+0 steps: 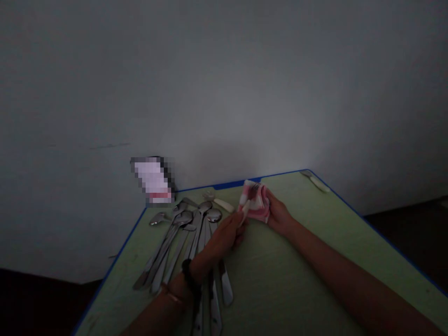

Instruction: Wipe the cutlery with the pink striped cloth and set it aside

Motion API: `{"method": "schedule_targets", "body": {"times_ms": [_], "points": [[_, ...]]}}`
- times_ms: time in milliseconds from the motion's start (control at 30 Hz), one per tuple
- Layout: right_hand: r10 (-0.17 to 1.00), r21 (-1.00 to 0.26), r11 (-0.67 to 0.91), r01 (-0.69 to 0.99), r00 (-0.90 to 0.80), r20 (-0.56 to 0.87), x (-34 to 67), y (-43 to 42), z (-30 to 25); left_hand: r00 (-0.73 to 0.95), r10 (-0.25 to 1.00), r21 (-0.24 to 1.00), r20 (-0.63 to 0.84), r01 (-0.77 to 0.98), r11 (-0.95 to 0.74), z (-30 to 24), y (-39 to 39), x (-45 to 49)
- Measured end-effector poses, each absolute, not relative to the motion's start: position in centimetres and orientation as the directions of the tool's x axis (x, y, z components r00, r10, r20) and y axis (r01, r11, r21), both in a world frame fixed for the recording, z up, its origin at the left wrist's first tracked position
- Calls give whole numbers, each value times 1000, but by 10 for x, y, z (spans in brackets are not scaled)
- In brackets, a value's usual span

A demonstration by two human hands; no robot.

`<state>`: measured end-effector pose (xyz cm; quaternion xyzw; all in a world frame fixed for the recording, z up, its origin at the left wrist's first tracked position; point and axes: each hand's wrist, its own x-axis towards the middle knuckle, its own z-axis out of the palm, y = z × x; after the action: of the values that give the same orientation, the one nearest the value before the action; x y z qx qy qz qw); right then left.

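Note:
My right hand (280, 215) is closed around a folded pink-and-white checked cloth (257, 198), held just above the table. My left hand (229, 233) meets the cloth's left side with its fingers pinched. A narrow pale piece (246, 206) shows at the left fingertips and looks like a utensil's handle; the cloth hides the rest of it. Under and beside my left forearm lies a loose pile of metal spoons (205, 206) and other steel cutlery. A white-handled fork (223, 204) rests just behind the pile, close to my left hand.
The green table (297, 275) has a blue edge and stands against a grey wall (224, 84). A phone-like device (154, 179), blurred out, leans at the back left corner. Another white-handled utensil (318, 183) lies at the back right corner.

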<state>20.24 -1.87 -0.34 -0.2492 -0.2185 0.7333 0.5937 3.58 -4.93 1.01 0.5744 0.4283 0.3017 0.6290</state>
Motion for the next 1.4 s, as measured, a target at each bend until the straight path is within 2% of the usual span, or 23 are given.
{"method": "schedule_targets", "body": {"times_ms": [100,233,433,667,900,1033,1133,1267,1400], "points": [[972,-609,-231,-759,-203,-115,202,-18,-1,416,888,980,-197,56,192,6,-48,36],[956,-559,-291,-777,-258,-139,201,-19,5,418,895,988,-154,52,146,9,-50,33],[959,-506,-282,-815,-241,-146,206,-24,10,347,935,997,-71,3,75,14,-56,31],[951,-544,-295,-786,-295,-90,206,-26,11,341,940,1000,1,-6,1,19,-58,33],[960,-617,-249,-747,-276,-52,200,-26,6,352,933,986,71,116,-119,17,-60,34],[962,-667,-209,-715,-273,-8,199,-27,5,325,941,985,92,112,-135,16,-60,33],[959,-655,-238,-717,-282,-39,199,-24,4,280,954,984,107,105,-142,17,-61,33],[955,-577,-292,-763,-266,-131,198,-21,2,189,971,981,146,96,-166,18,-63,33],[957,-549,-291,-783,-242,-162,198,-19,2,222,965,976,137,137,-170,16,-62,33]]}}
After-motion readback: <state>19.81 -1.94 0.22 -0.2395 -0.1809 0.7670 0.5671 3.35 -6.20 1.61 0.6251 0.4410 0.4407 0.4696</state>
